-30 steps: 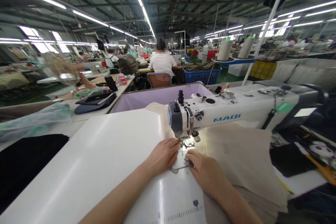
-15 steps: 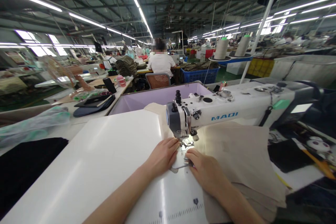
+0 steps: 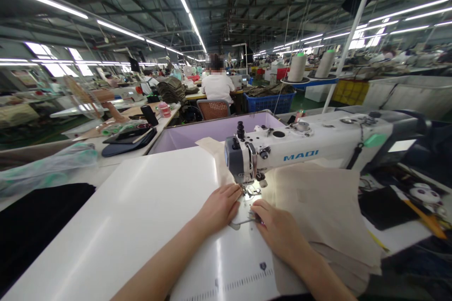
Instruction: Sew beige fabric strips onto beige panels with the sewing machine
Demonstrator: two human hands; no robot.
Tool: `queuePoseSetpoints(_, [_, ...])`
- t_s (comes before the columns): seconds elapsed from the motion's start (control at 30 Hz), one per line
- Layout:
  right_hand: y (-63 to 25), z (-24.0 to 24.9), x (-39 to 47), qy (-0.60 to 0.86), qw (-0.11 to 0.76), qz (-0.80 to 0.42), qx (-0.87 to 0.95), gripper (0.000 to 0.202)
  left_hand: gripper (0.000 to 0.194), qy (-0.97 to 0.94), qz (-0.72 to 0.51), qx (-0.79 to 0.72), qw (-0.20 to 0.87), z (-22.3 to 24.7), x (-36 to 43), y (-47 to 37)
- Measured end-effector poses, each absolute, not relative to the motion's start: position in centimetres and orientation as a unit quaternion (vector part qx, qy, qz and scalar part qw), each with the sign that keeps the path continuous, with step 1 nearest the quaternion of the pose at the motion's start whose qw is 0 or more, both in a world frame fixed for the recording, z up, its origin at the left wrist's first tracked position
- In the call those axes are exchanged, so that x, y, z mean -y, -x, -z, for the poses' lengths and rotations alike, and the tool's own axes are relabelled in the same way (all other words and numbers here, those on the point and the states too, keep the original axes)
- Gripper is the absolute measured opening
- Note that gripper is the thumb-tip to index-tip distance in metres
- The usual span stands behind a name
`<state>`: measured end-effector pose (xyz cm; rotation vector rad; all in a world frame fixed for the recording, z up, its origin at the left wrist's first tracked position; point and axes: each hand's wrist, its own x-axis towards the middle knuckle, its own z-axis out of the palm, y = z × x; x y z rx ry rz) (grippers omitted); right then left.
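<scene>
My left hand point(image 3: 221, 204) lies palm down with fingers stretched forward, its fingertips beside the presser foot point(image 3: 252, 191) of a white sewing machine point(image 3: 300, 150). Just beyond those fingertips is a narrow part of beige fabric point(image 3: 215, 155). To the right of the bare needle plate point(image 3: 243, 214), my right hand point(image 3: 278, 230) is closed around small thread snips point(image 3: 253, 217), whose metal tips poke out toward the left. Most of the snips is hidden in the fingers. A larger spread of beige fabric point(image 3: 321, 197) lies under the machine arm and beside my right forearm.
Behind the white tabletop point(image 3: 141, 207) is a lilac-lined bin point(image 3: 183, 136). Black cloth point(image 3: 38, 230) lies at the left edge. Thread cones point(image 3: 297, 67) stand behind the machine. Farther off, a person in a white shirt point(image 3: 216, 85) sits near a blue crate point(image 3: 269, 102).
The camera view has shifted very slightly. Both hands keep nearly the same places by the presser foot, and the snips' tips have turned a little.
</scene>
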<state>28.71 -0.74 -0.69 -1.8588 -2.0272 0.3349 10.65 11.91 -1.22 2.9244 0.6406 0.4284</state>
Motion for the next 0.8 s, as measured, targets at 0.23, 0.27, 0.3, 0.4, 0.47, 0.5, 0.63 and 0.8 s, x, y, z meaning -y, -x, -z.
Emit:
queuePoseSetpoints(0.23, [-28.7,0.8,0.5,0.664,0.181,-0.123,0.715,0.028,0.033,-0.965,-0.136,-0.221,0.04,1.7,-12.0,-10.5])
queuePoseSetpoints(0.27, [-28.7,0.8,0.5,0.665,0.181,-0.123,0.714,0.028,0.033,-0.964,-0.133,-0.226,0.036,1.7,-12.0,-10.5])
queuePoseSetpoints(0.3, [-28.7,0.9,0.5,0.666,0.183,-0.123,0.713,0.028,0.033,-0.964,-0.13,-0.231,0.031,1.7,-12.0,-10.5])
queuePoseSetpoints(0.4, [-28.7,0.8,0.5,0.667,0.187,-0.126,0.71,0.029,0.033,-0.961,-0.113,-0.251,0.012,1.3,-11.8,-10.8])
queuePoseSetpoints(0.47, [-28.8,0.8,0.5,0.668,0.184,-0.132,0.709,0.03,0.032,-0.958,-0.097,-0.271,0.003,0.6,-11.6,-11.0])
queuePoseSetpoints(0.5, [-28.8,0.8,0.5,0.667,0.182,-0.136,0.709,0.03,0.029,-0.955,-0.088,-0.282,0.003,0.2,-11.4,-11.1])
queuePoseSetpoints(0.63, [-28.8,0.5,0.9,0.662,0.185,-0.144,0.712,0.03,0.022,-0.948,-0.045,-0.311,0.043,-1.4,-10.0,-11.1])
queuePoseSetpoints(0.8, [-28.3,0.3,1.7,0.646,0.212,-0.161,0.715,0.032,0.023,-0.958,-0.05,-0.27,0.077,-1.1,-7.7,-10.5])
